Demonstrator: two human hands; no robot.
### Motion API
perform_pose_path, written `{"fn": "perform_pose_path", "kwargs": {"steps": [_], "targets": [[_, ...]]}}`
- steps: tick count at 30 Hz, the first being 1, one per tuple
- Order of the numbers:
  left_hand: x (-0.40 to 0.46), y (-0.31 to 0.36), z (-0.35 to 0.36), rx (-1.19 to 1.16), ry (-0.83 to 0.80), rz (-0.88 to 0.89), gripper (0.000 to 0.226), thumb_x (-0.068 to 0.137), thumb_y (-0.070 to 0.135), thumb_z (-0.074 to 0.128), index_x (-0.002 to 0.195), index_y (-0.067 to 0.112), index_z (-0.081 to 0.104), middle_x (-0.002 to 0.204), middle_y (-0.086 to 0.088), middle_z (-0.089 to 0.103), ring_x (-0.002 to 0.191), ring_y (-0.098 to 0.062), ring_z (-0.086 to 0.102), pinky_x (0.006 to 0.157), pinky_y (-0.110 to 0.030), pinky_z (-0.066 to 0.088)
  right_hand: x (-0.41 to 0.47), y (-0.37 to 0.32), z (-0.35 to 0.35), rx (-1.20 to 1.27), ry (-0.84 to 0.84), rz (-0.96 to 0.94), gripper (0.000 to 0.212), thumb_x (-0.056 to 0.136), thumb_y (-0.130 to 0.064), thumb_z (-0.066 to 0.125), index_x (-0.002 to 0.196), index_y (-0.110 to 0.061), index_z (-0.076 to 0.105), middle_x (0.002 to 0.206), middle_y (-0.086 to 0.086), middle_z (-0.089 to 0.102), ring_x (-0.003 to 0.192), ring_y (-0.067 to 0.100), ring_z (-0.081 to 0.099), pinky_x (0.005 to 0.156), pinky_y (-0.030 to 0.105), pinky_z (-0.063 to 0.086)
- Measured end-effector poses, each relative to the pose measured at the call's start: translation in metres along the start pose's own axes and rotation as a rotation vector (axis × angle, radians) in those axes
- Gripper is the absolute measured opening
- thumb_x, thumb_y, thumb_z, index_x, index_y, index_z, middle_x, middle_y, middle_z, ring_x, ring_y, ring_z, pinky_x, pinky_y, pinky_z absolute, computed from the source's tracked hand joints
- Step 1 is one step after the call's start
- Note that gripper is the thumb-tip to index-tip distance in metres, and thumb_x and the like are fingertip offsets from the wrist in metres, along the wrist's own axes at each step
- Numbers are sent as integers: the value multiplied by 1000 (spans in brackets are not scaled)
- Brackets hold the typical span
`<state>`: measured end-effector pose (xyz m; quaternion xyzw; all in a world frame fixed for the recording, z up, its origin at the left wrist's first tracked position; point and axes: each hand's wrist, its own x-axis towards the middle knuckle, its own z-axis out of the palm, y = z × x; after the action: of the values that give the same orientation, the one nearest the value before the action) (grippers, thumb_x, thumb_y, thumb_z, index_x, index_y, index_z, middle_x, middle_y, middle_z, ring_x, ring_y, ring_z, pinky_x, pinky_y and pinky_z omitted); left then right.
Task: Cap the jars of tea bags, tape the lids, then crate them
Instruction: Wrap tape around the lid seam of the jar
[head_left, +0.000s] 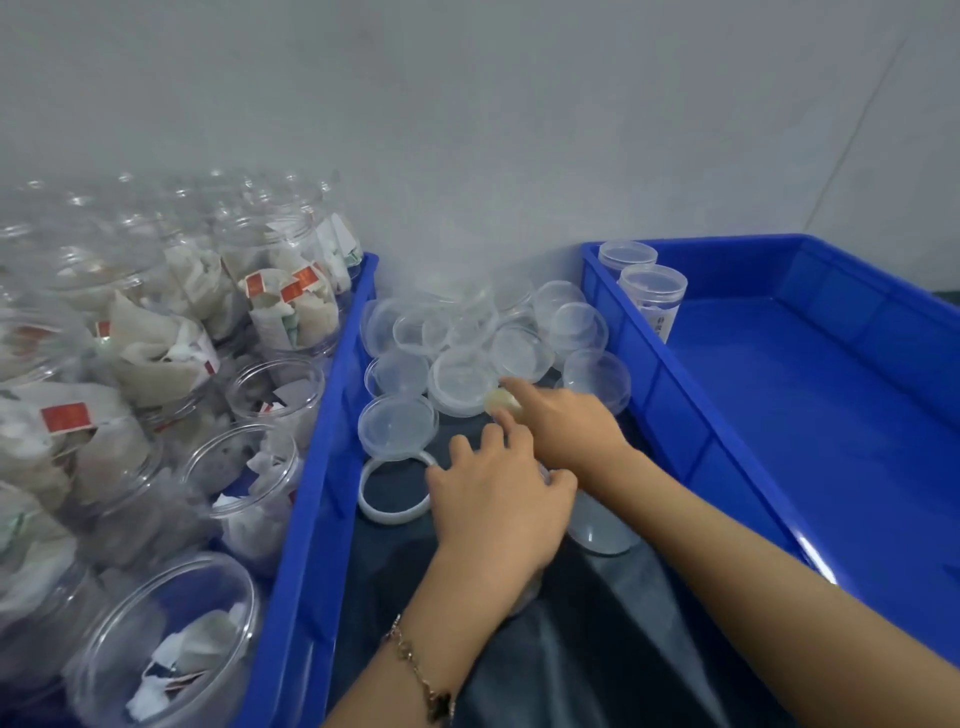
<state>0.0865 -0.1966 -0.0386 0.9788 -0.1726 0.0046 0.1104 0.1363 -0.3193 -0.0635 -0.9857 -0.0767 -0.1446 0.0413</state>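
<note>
My left hand rests on top of a clear jar that stands on the dark cloth between two blue crates, with its fingers curled over the lid end. My right hand reaches across just beyond it and pinches a small yellowish tape roll between thumb and forefinger. A heap of clear lids lies right behind the hands. Several open jars of tea bags fill the left crate. Two capped jars stand in the far corner of the right crate.
A white ring lies on the dark cloth left of my left hand. A grey wall rises close behind the lids. Most of the right crate's blue floor is bare. A bracelet is on my left wrist.
</note>
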Motion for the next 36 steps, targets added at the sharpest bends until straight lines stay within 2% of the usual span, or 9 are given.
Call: {"fn": "perform_pose_path", "kwargs": {"steps": [3, 7, 11, 18, 20, 25, 28, 32, 36], "targets": [[0, 0, -1, -20, 17, -21, 53, 89, 54, 32, 128, 18, 44, 126, 0, 49, 113, -27, 41, 83, -42, 34, -21, 0, 8, 10, -104, 15, 44, 95, -37, 42, 134, -17, 38, 113, 0, 62, 96, 24, 63, 66, 32, 42], [-4, 1, -4, -58, 4, -55, 59, 84, 68, 33, 116, 22, 49, 120, 0, 51, 113, -26, 43, 86, -42, 35, -37, -8, 12, 6, 3, -199, 23, 85, -18, 62, 104, -6, 59, 93, 8, 64, 80, 25, 65, 63, 31, 50], [-3, 3, -8, -62, -34, -66, 41, 79, 50, 42, 109, 23, 47, 118, 0, 50, 112, -27, 42, 83, -42, 33, -39, -9, 18, 79, -212, -65, 29, 92, -32, 47, 117, -16, 49, 114, 1, 57, 106, 23, 52, 86, 36, 41], [2, 7, -14, -79, -38, -106, 38, 92, 43, 33, 116, 20, 52, 126, -3, 51, 117, -30, 42, 91, -46, 35, -54, -5, 12, 150, -256, 102, 34, 94, -31, 42, 126, -23, 48, 127, -3, 53, 118, 22, 44, 98, 39, 35], [-1, 4, -14, -174, 105, -137, 49, 95, 52, 28, 121, 20, 54, 128, -4, 54, 120, -28, 42, 98, -45, 33, -59, -7, 5, 184, -122, 120, 32, 95, -27, 42, 126, -22, 49, 127, -4, 53, 119, 16, 45, 98, 32, 35], [-31, -9, -6, -1174, 739, -237, 46, 87, 42, 45, 129, 23, 46, 124, 15, 46, 120, -2, 36, 105, -34, 34, -95, -39, -31, 720, 271, 410, 48, 90, -10, 51, 111, -52, 40, 107, -21, 57, 94, -3, 56, 80, 21, 47], [-46, -22, 11, -1390, 624, -416, 44, 95, 27, 50, 137, 22, 39, 140, 6, 42, 126, -6, 39, 102, -27, 32, -116, -60, -34, 1014, 231, 455, 56, 90, -8, 54, 118, -53, 36, 106, -22, 59, 87, -6, 59, 71, 9, 46], [-52, -23, 23, -1374, 339, -341, 29, 97, 19, 47, 123, 22, 57, 121, 3, 64, 109, -11, 58, 98, -34, 45, -114, -73, -38, 1031, 55, 423, 79, 82, -9, 65, 143, -34, 21, 136, -15, 44, 120, -3, 45, 101, 23, 42], [-54, -11, 6, -1260, 423, -292, 31, 95, 27, 45, 122, 27, 60, 111, 7, 67, 103, -12, 62, 95, -42, 48, -108, -83, -63, 959, 131, 376, 88, 75, -19, 71, 145, -35, 20, 142, -15, 37, 130, 7, 38, 106, 33, 38]]}}
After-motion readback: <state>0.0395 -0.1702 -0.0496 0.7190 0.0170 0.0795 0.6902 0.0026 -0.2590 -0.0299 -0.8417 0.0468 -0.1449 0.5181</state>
